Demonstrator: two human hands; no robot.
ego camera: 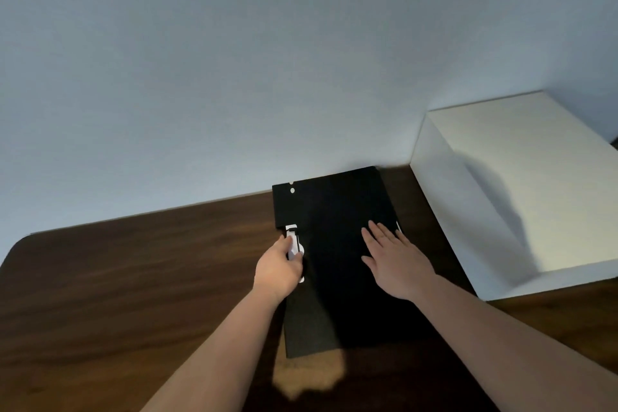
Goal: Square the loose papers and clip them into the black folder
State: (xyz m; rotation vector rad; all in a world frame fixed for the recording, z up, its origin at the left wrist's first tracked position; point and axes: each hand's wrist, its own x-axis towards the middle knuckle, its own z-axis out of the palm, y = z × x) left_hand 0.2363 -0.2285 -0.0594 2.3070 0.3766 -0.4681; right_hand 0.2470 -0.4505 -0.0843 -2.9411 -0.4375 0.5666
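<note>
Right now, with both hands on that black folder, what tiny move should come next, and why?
Probably the left hand should lift or press the white clip at the folder's left edge. Its fingers already touch the clip, and the right hand lies flat on the cover, steadying it. No loose papers show, so which way the clip goes is unclear.

Two bare forearms are seen, each ending in a bare left hand (279, 269) and right hand (396, 261); the fingers are slender.

Black folder (337, 261), plain and matte, with a white clip (293, 242) at its left edge. Dark brown wood-grain table (133, 278). Plain white box (521, 197) on the right; pale grey-blue wall (234, 60) beyond.
</note>
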